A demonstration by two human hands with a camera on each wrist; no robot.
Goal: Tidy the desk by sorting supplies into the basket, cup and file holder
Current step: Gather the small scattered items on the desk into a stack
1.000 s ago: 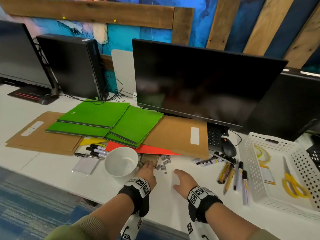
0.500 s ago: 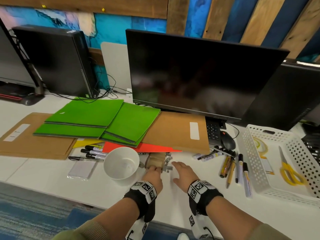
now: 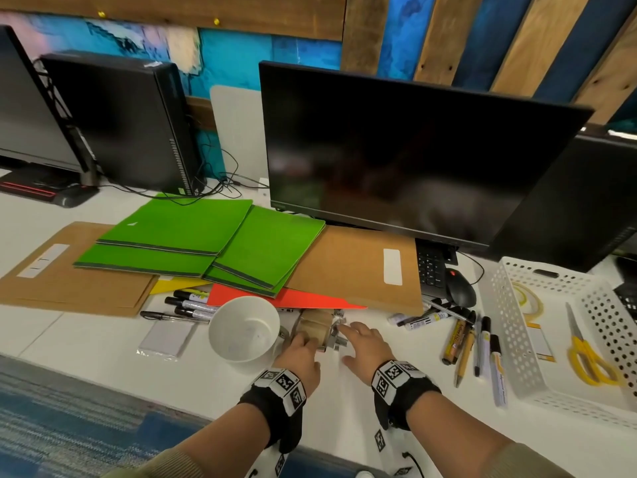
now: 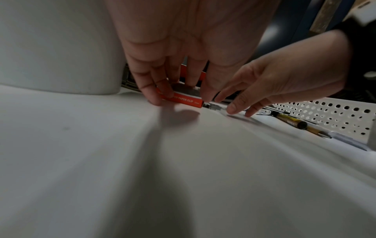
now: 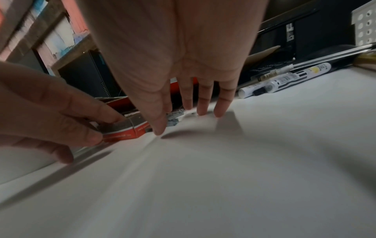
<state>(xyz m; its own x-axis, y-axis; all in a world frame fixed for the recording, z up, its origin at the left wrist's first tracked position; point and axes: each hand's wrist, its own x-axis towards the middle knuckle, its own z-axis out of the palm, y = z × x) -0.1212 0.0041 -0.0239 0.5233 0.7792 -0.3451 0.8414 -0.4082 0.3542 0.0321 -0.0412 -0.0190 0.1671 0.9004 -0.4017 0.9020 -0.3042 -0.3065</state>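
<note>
A small orange paper clip box (image 3: 315, 326) lies on the white desk just right of the white cup (image 3: 244, 327). My left hand (image 3: 299, 351) pinches the box (image 4: 183, 99) between thumb and fingers and holds it down. Loose metal clips (image 3: 336, 336) are bunched at its right, open end. My right hand (image 3: 362, 343) is flat, its straight fingertips (image 5: 219, 111) on the desk against the clips (image 5: 174, 119). The white perforated basket (image 3: 506, 343) stands at the right and holds yellow scissors (image 3: 586, 360) and tape.
Several markers and pens (image 3: 482, 343) lie between my right hand and the basket, more markers (image 3: 193, 305) left of the cup. Green folders (image 3: 193, 243), brown envelopes (image 3: 351, 267) and a red sheet lie behind. A monitor (image 3: 396, 157) and mouse (image 3: 460, 291) stand further back.
My right hand has slid left and forward to the box, and the scattered clips are now gathered against the box's end. My left hand stays on the box.
</note>
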